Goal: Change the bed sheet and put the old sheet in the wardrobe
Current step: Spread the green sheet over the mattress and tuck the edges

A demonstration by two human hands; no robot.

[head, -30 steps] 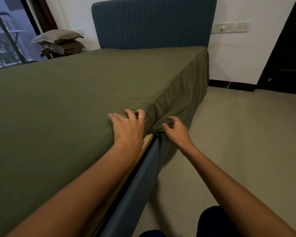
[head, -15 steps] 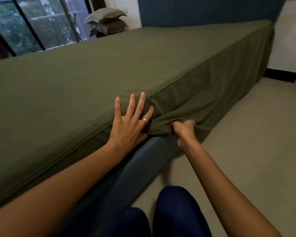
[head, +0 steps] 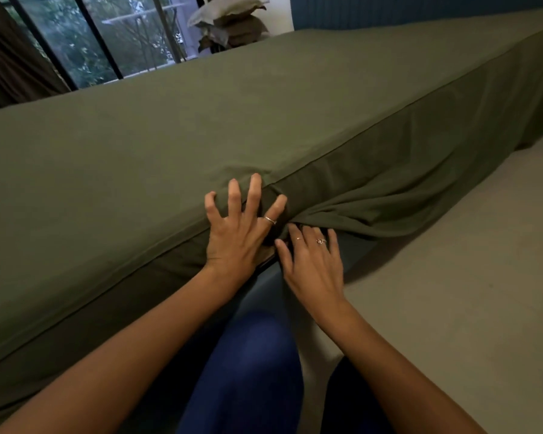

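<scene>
Pressing my left hand (head: 237, 228), fingers spread, on the sheet (head: 176, 145) edge; right hand (head: 314, 261) fingertips tuck bunched fabric just beside it.

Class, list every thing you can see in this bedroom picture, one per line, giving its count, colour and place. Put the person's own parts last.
bed sheet: one, olive green, spread over the mattress, bunched at its near side edge
bed frame: one, dark blue, under the sheet's hanging side
headboard: one, dark blue, top right
pillows: a stack, grey, beyond the bed by the window; number unclear
window: one, dark frame, top left
curtain: one, dark brown, far left
floor: pale beige, right
legs: dark blue, bottom centre
left hand: one, fingers spread, presses the sheet's edge
right hand: one, fingers under the bunched sheet
</scene>
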